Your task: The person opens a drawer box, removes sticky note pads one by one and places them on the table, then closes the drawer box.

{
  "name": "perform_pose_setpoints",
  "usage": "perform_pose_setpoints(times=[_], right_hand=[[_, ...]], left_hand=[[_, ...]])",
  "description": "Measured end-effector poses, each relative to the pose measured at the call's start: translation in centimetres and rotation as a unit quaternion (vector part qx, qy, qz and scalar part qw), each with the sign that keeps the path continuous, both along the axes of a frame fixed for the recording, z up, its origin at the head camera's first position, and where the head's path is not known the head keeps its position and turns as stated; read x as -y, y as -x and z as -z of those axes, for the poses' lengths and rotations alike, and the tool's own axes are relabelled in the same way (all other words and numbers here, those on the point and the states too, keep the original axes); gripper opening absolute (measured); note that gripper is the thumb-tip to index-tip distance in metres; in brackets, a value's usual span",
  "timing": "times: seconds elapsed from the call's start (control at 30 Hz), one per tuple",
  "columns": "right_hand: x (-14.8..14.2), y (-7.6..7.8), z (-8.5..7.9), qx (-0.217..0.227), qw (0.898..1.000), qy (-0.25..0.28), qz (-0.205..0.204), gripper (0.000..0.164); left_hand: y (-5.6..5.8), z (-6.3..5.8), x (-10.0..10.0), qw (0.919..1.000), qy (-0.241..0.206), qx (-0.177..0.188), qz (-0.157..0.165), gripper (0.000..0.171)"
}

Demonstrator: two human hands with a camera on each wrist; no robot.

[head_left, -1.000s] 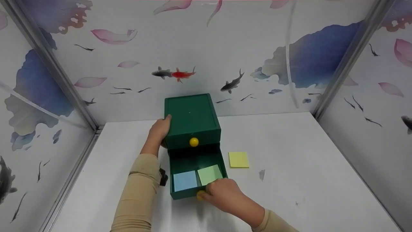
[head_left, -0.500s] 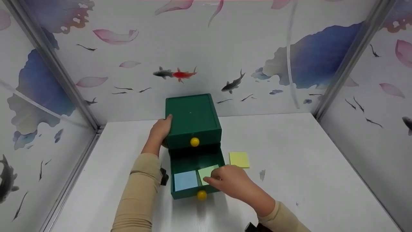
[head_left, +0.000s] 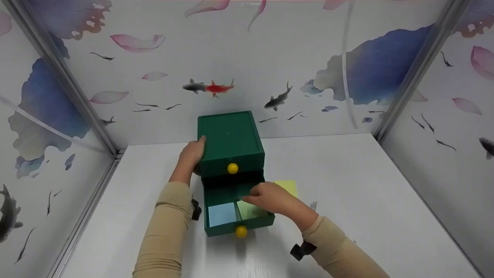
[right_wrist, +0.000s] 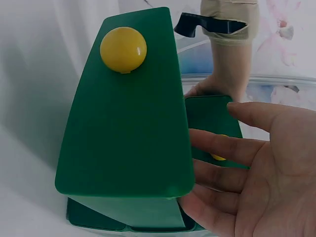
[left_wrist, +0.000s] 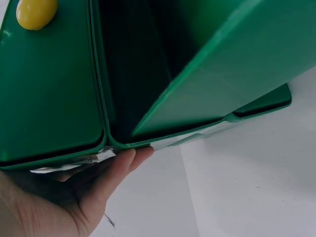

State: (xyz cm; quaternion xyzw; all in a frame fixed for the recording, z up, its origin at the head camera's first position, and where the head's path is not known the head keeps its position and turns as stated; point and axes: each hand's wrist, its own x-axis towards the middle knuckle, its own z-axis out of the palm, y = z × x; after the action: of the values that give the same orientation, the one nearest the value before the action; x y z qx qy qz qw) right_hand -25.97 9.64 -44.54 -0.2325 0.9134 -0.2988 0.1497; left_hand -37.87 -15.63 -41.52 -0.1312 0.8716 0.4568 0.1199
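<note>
Head view: under my right hand (head_left: 276, 199), the nearer one, a green note pad (head_left: 251, 211), squarish without evident long axis, lies in the lower drawer (head_left: 220, 231), just my side of the fingertips. Right fingers extended, thumb apart, holding nothing; left hand (head_left: 192, 153) straight-fingered against the cabinet (head_left: 229, 135). Count: one green pad, one blue pad (head_left: 221, 214), one yellow pad (head_left: 288, 186), two yellow knobs (head_left: 232, 168).

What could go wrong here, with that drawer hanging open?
The right hand is at the open lower drawer, so its fingers might get pinched if it slides shut. The blue pad and green pad lie inside, so a jolt might shift them.
</note>
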Motion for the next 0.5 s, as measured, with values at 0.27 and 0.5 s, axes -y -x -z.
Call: perform_pose_setpoints(times=[0.27,0.5], right_hand=[[1.2,1.4,0.5,-0.019,0.997,-0.078,0.014,0.042],[2.3,1.8,1.5,-0.081,0.979,-0.188,0.005,0.048]], left_hand=[[0.1,-0.4,-0.1,0.9999,0.017,-0.002,0.004,0.075],[-0.1,-0.1,0.0,1.0000,0.002,-0.003,-0.002,0.075]])
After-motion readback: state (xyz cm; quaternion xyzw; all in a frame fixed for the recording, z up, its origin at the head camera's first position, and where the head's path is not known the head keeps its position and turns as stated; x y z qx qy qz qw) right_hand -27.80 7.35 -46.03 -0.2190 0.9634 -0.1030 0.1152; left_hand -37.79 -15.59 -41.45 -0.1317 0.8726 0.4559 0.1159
